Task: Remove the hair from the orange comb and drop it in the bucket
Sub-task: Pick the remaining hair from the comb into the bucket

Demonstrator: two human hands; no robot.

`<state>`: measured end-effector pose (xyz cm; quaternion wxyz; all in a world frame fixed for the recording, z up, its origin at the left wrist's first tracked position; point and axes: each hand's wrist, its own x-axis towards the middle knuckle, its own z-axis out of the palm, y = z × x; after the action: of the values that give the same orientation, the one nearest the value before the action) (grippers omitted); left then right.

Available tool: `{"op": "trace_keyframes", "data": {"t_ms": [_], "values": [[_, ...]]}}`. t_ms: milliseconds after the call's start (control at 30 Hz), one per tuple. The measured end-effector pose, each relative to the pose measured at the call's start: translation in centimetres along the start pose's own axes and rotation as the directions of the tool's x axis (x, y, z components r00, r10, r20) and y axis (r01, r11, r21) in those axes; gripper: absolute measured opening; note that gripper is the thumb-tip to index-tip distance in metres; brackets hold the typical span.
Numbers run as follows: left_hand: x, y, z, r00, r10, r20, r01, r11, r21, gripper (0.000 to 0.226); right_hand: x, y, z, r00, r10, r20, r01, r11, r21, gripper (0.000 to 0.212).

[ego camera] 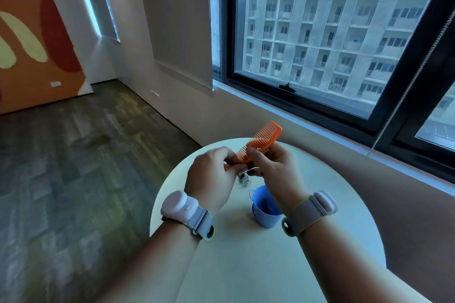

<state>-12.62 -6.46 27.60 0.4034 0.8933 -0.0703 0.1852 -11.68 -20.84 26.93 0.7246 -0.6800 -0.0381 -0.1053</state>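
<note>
Just left of frame centre, the left hand [213, 174] pinches the near end of the orange comb [261, 141], a grey tuft of hair [243, 181] dangling below. To its right, the right hand [273, 170] grips the comb's middle above the blue bucket [267, 214]. The hair looks weightless, soft and clingy; pinch the clump near the teeth.

orange comb's [261, 141] handle — behind fingers [256, 155]

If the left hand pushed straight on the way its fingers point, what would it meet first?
Probably the right hand: the left hand points rightward along the orange comb both hold, with the hair clump hanging between. Depth is uncertain.
</note>
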Motion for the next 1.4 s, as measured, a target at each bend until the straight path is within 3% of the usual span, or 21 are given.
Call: {"op": "trace_keyframes", "data": {"t_ms": [400,667,800,867,933,1067,1400], "values": [[0.1,-2.0,-3.4,0.992,-0.056,-0.118,0.044,0.994,-0.099,0.015,0.5,-0.2,4.4,0.990,-0.016,0.137,0.026,0.997,-0.071,0.006],[0.5,-2.5,-4.2,0.982,-0.078,-0.171,0.041,0.977,-0.209,0.019,0.7,-1.2,5.8,0.986,-0.083,0.144,0.094,0.993,-0.073,0.010],[0.7,-2.3,-4.1,0.977,-0.083,-0.194,0.032,0.966,-0.255,0.020,0.8,-1.8,6.2,0.992,-0.117,0.049,0.119,0.992,-0.032,0.043],[0.9,-2.4,-4.1,0.975,-0.105,-0.195,0.048,0.959,-0.278,0.021,0.8,-1.8,6.3,0.991,-0.132,0.022,0.133,0.991,-0.029,0.049],[1.1,-2.7,-4.1,0.974,-0.135,-0.182,0.071,0.945,-0.318,0.021,0.9,-1.9,6.4,0.991,-0.136,0.010,0.136,0.990,-0.035,0.044],[1.1,-2.8,-4.3,0.972,-0.154,-0.177,0.091,0.943,-0.320,0.021,1.0,-1.9,6.3,0.989,-0.147,0.013,0.148,0.983,-0.112,0.010],[0.8,-2.2,-3.7,0.977,-0.173,-0.129,0.124,0.938,-0.323,0.017,0.6,-1.6,5.3,0.996,-0.093,0.004,0.093,0.993,-0.069,0.015]]}}
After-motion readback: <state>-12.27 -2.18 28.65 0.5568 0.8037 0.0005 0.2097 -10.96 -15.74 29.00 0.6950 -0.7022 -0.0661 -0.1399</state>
